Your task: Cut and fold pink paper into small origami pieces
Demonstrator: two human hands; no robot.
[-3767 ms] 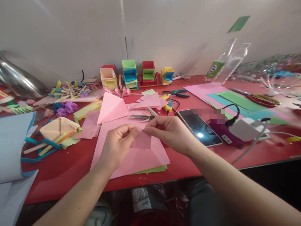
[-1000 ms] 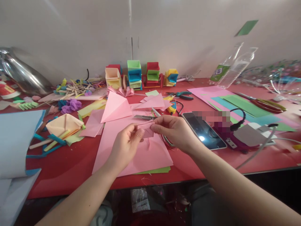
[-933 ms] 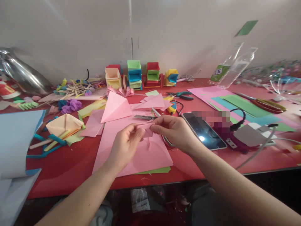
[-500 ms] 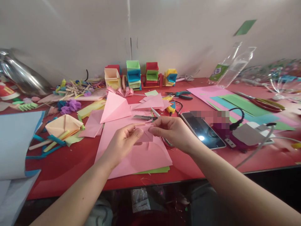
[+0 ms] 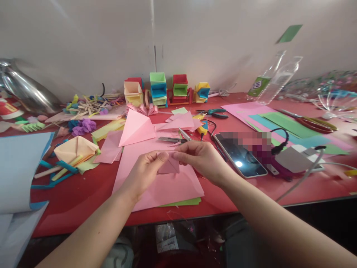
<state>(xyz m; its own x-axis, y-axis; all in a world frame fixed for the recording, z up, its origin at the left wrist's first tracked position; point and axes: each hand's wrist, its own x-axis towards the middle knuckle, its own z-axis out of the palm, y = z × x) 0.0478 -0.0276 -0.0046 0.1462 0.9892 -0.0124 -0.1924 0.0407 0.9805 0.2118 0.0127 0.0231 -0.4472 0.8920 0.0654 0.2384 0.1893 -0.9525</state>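
Between my two hands is a small folded piece of pink paper (image 5: 170, 166) with a diagonal crease. My left hand (image 5: 147, 168) pinches its left side, thumb on top. At its upper right edge, my right hand (image 5: 202, 160) grips it between thumb and fingers. Both hands hover over a large pink sheet (image 5: 164, 191) lying on the red table. Scissors (image 5: 184, 134) lie just beyond my right hand, partly hidden by it. A larger folded pink piece (image 5: 138, 128) sits behind the sheet.
To the right lie a phone (image 5: 241, 155), a white charger (image 5: 295, 158) with cables, and coloured sheets (image 5: 290, 126). Pliers (image 5: 214, 113) and folded paper boxes (image 5: 158, 89) stand farther back. At left are a peach paper piece (image 5: 75, 148) and a metal jug (image 5: 28, 87).
Both hands have moved slightly down and nearer with the pink paper. More of its creased face shows below my fingers. The surrounding objects have stayed put.
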